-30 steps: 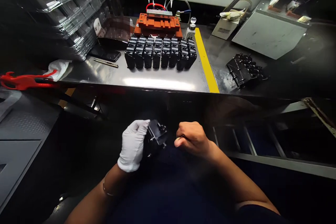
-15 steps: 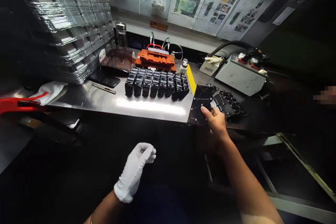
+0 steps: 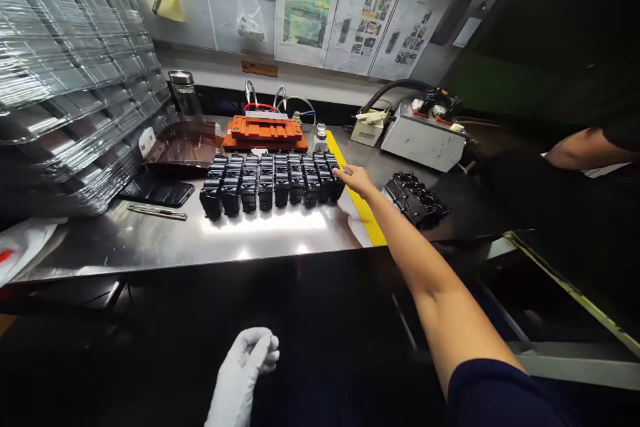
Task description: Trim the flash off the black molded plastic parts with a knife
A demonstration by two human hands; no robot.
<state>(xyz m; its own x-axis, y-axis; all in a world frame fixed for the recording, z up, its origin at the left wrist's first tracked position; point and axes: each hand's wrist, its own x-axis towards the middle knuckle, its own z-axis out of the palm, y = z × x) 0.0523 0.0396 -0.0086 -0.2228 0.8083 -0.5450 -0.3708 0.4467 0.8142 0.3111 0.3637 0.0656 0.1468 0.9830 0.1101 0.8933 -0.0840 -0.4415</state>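
Reaching my bare right hand [image 3: 354,179] to the black blocks [image 3: 265,191], grip spread; gloved left hand [image 3: 245,363] well below them, grip pressed together.

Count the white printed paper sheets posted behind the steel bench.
3: left white paper sheet with a green picture, middle sheet, right sheet, side by side.

Nothing legible, wall posters [image 3: 363,17], small amber label [image 3: 259,69], print too small

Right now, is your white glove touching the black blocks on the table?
Apart. The head view shows the white-gloved left hand down below the steel bench's front edge, well away from the rows of black blocks.
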